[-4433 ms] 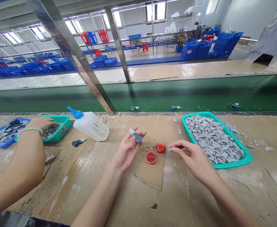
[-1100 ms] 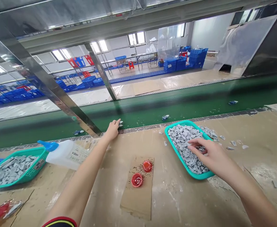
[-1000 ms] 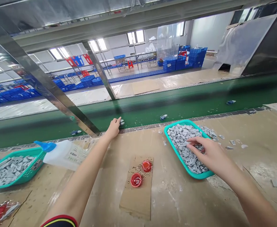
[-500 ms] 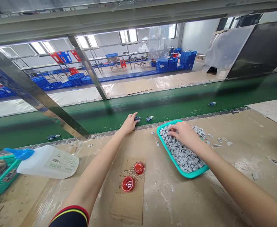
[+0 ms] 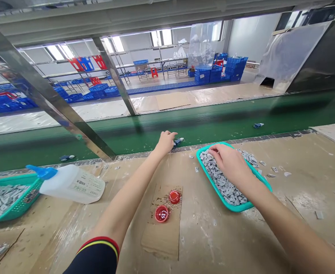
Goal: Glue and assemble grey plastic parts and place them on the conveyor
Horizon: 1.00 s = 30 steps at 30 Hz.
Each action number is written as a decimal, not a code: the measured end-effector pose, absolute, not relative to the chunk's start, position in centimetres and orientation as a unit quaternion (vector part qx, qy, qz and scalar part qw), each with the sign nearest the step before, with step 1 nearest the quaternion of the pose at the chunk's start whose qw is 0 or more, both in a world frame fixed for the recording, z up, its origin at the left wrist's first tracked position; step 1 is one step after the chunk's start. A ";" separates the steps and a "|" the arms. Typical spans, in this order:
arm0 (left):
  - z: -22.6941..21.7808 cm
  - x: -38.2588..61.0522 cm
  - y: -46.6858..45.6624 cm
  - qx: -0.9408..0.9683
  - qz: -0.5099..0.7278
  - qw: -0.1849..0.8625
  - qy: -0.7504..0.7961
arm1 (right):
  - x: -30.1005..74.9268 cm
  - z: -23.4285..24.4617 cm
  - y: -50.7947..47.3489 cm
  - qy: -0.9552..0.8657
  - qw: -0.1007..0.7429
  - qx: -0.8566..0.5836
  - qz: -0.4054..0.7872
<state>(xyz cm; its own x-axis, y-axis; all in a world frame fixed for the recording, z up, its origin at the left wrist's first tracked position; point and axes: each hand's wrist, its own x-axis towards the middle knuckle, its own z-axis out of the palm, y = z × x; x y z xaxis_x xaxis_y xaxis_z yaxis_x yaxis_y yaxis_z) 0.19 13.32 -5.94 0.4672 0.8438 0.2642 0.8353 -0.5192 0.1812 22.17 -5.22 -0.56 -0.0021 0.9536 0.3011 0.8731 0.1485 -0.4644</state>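
Observation:
My left hand (image 5: pixel 166 143) reaches over the near edge of the green conveyor belt, its index finger stretched out. Right beside its fingers lies a small dark blue piece with a pale tip (image 5: pixel 178 142); the underside of the hand is hidden. My right hand (image 5: pixel 228 159) is over a turquoise basket (image 5: pixel 234 207) full of small grey plastic pieces (image 5: pixel 219 179). Its thumb and fingers are closed in a pinch among these pieces, and what lies between the tips is too small to make out.
Two red cups (image 5: pixel 161 214) with liquid stand on a cardboard strip (image 5: pixel 161 239). At left, a white bottle with blue nozzle (image 5: pixel 77 185) lies beside another basket (image 5: pixel 27 203) of grey pieces. Dark pieces (image 5: pixel 258 125) lie along the belt (image 5: pixel 213 129). A metal post (image 5: pixel 114 74) rises beyond.
The view has shifted, moving the scene to the right. My right thumb and fingers have drawn together in the basket. Another person's hand has left the basket at left.

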 end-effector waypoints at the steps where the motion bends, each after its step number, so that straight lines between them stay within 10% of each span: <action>1: -6.2 0.9 13.6 0.859 0.141 0.013 0.491 | 21.6 -0.2 -6.4 -0.699 0.319 -0.633 0.099; 10: -6.3 2.4 14.3 0.861 0.012 0.021 0.508 | 15.3 -4.1 -12.1 -0.496 0.412 -0.523 0.557; 30: -7.1 -2.2 9.5 0.886 0.073 0.050 0.455 | 11.8 -6.0 -10.9 -0.477 0.409 -0.552 0.548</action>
